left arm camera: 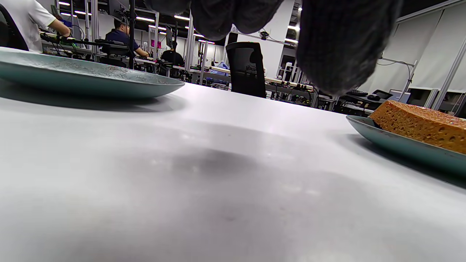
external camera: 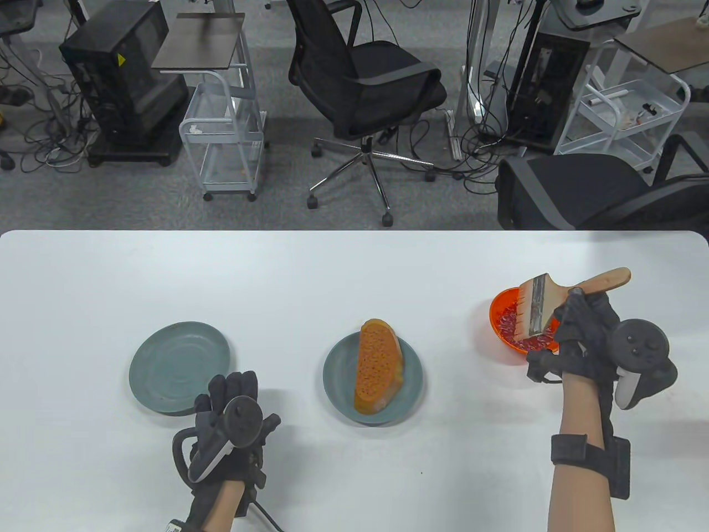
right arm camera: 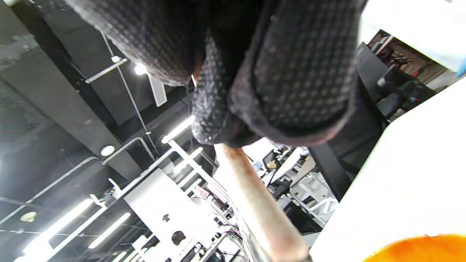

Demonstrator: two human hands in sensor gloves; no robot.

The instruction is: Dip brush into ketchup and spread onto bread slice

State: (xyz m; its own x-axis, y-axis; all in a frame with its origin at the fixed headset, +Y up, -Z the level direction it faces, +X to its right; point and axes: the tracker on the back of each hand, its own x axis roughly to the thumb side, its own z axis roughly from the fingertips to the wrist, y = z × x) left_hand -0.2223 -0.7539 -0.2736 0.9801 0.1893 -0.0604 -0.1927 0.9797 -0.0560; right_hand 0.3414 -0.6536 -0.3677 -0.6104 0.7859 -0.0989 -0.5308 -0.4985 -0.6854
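My right hand (external camera: 581, 327) grips a wooden-handled flat brush (external camera: 540, 302) by its handle, bristles down in the orange bowl of red ketchup (external camera: 507, 327) at the right of the table. The handle (right arm camera: 255, 196) also shows in the right wrist view under my gloved fingers (right arm camera: 291, 72), with the bowl's orange rim (right arm camera: 422, 249) at the bottom. A bread slice (external camera: 376, 366) lies on a grey-green plate (external camera: 412, 382) at the centre; both show in the left wrist view, the bread (left arm camera: 418, 123) and the plate (left arm camera: 400, 145). My left hand (external camera: 232, 410) rests on the table, holding nothing.
An empty grey-green plate (external camera: 177, 366) sits just beyond my left hand, and it shows in the left wrist view (left arm camera: 80, 78). The table's far edge (external camera: 354, 231) faces office chairs and carts on the floor.
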